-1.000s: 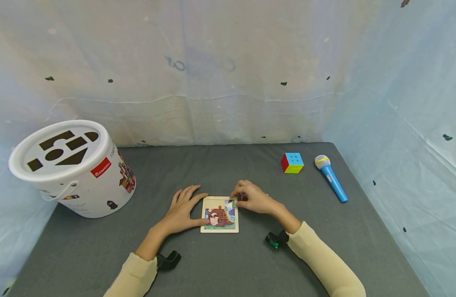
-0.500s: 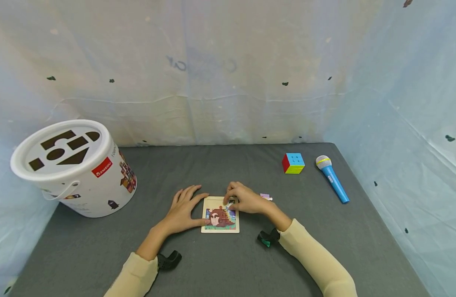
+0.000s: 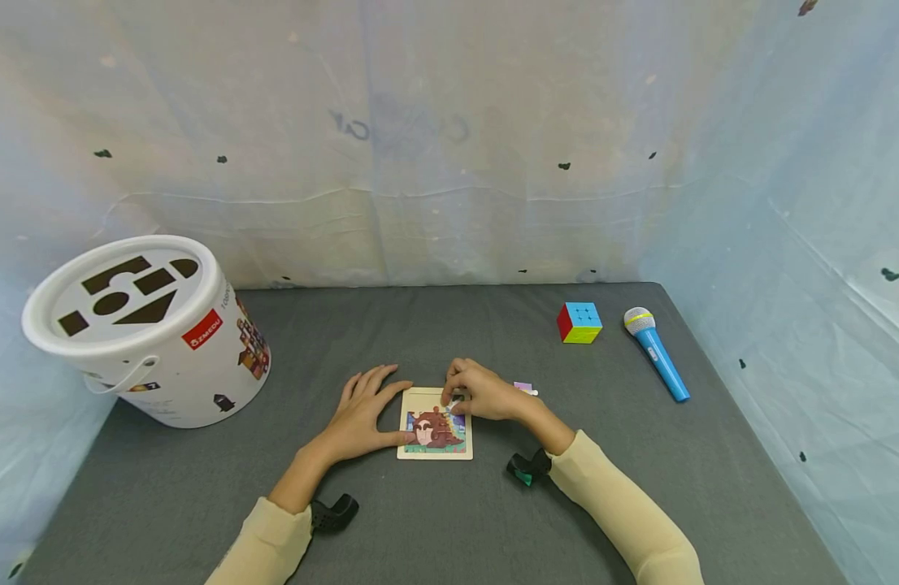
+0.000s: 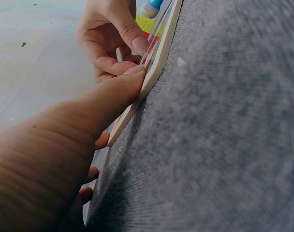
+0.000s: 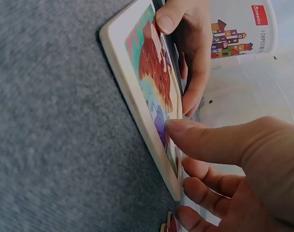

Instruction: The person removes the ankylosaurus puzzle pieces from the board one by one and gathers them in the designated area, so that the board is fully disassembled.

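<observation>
A small wooden jigsaw puzzle (image 3: 435, 456) with a pale frame lies flat on the table, its picture showing a reddish-brown animal. The left hand (image 3: 358, 418) is spread at its left side. Its thumb (image 4: 125, 87) presses on the frame's edge and the index fingertip reaches the upper left corner. The right hand (image 3: 486, 392) is over the puzzle's upper right part, thumb (image 5: 185, 135) and bent index finger pinching a small puzzle piece (image 3: 452, 403) mostly hidden by the fingers. Bare backing shows along the puzzle's top.
A lilac puzzle piece (image 3: 525, 387) lies right of the right hand, and a dark red piece (image 5: 172, 223) is under its fingers. A white bucket (image 3: 164, 357) with a shape-hole lid stands left. A puzzle cube (image 3: 579, 322) and a blue toy microphone (image 3: 656, 353) lie at the back right.
The right hand has moved left from the puzzle's right edge onto its upper right part, uncovering the lilac piece. For the last half second both hands have stayed nearly still.
</observation>
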`<move>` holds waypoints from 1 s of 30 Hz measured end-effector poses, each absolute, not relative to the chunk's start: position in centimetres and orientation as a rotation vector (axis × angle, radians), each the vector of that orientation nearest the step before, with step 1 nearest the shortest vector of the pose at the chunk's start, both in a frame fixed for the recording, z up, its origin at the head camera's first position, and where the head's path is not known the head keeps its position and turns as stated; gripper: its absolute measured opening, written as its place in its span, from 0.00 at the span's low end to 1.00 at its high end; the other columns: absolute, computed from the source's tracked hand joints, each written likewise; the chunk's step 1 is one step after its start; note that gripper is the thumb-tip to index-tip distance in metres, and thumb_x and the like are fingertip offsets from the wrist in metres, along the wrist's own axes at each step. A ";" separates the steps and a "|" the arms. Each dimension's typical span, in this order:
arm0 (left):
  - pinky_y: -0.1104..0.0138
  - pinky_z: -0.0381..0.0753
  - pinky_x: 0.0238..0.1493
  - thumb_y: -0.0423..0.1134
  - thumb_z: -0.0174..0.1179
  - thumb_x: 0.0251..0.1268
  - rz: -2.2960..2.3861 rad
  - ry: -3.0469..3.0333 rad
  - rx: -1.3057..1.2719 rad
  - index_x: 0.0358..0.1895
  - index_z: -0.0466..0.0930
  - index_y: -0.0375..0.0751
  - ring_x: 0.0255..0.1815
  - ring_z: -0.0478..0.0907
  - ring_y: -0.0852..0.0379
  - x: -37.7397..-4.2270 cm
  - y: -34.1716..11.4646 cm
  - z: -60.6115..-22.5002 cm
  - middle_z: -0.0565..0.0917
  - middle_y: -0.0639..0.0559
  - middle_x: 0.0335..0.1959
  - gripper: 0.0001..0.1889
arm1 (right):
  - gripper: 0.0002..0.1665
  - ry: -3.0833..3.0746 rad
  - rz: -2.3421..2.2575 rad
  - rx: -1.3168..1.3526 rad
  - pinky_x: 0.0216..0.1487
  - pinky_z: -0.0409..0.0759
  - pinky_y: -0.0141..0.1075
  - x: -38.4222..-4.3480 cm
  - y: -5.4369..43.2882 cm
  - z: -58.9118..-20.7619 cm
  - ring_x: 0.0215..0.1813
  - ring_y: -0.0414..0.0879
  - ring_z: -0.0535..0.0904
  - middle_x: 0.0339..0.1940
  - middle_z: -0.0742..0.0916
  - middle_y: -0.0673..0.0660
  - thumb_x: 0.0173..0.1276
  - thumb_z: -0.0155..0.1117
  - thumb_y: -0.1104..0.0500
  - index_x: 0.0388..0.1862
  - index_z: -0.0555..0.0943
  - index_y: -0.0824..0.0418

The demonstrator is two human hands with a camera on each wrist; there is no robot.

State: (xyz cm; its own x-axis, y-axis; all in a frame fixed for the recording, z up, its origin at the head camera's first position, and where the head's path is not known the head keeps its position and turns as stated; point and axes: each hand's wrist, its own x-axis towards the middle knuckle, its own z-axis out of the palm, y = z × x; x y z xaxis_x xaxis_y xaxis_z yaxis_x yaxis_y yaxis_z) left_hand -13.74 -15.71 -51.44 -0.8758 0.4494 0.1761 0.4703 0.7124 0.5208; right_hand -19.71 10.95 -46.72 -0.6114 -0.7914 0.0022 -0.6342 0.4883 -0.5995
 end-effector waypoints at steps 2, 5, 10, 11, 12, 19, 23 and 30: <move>0.34 0.43 0.69 0.66 0.69 0.52 -0.889 -2.875 -0.770 0.72 0.70 0.49 0.77 0.50 0.35 -13.7 -15.7 -51.5 0.59 0.40 0.76 0.45 | 0.07 2.458 -0.825 -1.207 0.44 0.69 0.35 -19.7 10.9 -46.7 0.45 0.53 0.71 0.41 0.76 0.53 0.60 0.75 0.65 0.38 0.88 0.59; 0.34 0.43 0.69 0.67 0.69 0.52 -0.888 -2.875 -0.770 0.72 0.70 0.49 0.77 0.50 0.35 -13.7 -15.7 -51.5 0.59 0.40 0.77 0.45 | 0.07 2.453 -0.825 -1.207 0.44 0.70 0.36 -19.7 10.9 -46.7 0.45 0.53 0.71 0.41 0.76 0.53 0.60 0.75 0.65 0.38 0.88 0.59; 0.34 0.43 0.69 0.67 0.69 0.52 -0.889 -2.868 -0.774 0.72 0.70 0.50 0.77 0.50 0.35 -13.8 -15.7 -51.6 0.59 0.40 0.77 0.44 | 0.08 2.452 -0.820 -1.217 0.45 0.71 0.36 -19.7 11.0 -46.7 0.45 0.52 0.71 0.42 0.77 0.53 0.60 0.74 0.66 0.38 0.87 0.59; 0.34 0.43 0.69 0.67 0.69 0.52 -0.888 -2.867 -0.775 0.72 0.70 0.50 0.77 0.50 0.35 -13.8 -15.7 -51.6 0.59 0.40 0.77 0.44 | 0.08 2.452 -0.821 -1.221 0.45 0.72 0.36 -19.7 11.0 -46.7 0.46 0.52 0.72 0.43 0.77 0.53 0.60 0.74 0.66 0.38 0.87 0.60; 0.34 0.43 0.69 0.67 0.68 0.52 -0.887 -2.866 -0.775 0.72 0.70 0.50 0.77 0.50 0.35 -13.8 -15.7 -51.6 0.59 0.40 0.77 0.44 | 0.08 2.452 -0.822 -1.225 0.45 0.72 0.37 -19.7 11.0 -46.7 0.46 0.52 0.72 0.43 0.77 0.54 0.60 0.74 0.66 0.38 0.86 0.60; 0.34 0.43 0.69 0.67 0.68 0.52 -0.874 -2.866 -0.774 0.72 0.70 0.50 0.77 0.51 0.35 -13.9 -15.7 -51.7 0.59 0.40 0.77 0.45 | 0.09 2.458 -0.817 -1.236 0.45 0.71 0.37 -19.6 10.9 -46.6 0.46 0.52 0.72 0.43 0.78 0.55 0.59 0.75 0.67 0.38 0.86 0.60; 0.34 0.42 0.70 0.68 0.68 0.52 -0.877 -2.870 -0.772 0.72 0.70 0.51 0.77 0.50 0.36 -13.8 -15.7 -51.6 0.58 0.40 0.77 0.45 | 0.09 2.467 -0.817 -1.226 0.46 0.72 0.37 -19.5 10.8 -46.6 0.46 0.51 0.72 0.43 0.78 0.55 0.59 0.75 0.68 0.38 0.86 0.60; 0.34 0.43 0.69 0.67 0.69 0.52 -0.883 -2.863 -0.775 0.72 0.70 0.50 0.77 0.50 0.35 -13.9 -15.8 -51.8 0.59 0.40 0.77 0.45 | 0.08 2.475 -0.826 -1.248 0.47 0.73 0.38 -19.5 10.9 -46.9 0.45 0.49 0.73 0.41 0.79 0.53 0.59 0.73 0.69 0.35 0.85 0.60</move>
State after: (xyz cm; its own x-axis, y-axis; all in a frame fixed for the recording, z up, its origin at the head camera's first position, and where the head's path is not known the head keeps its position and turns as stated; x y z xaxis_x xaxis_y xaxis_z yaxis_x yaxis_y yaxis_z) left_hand -13.88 -15.77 -51.75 -0.8735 0.4499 0.1860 0.4764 0.7118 0.5160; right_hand -19.46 10.86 -46.85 -0.6025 -0.7975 0.0313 -0.6565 0.4729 -0.5877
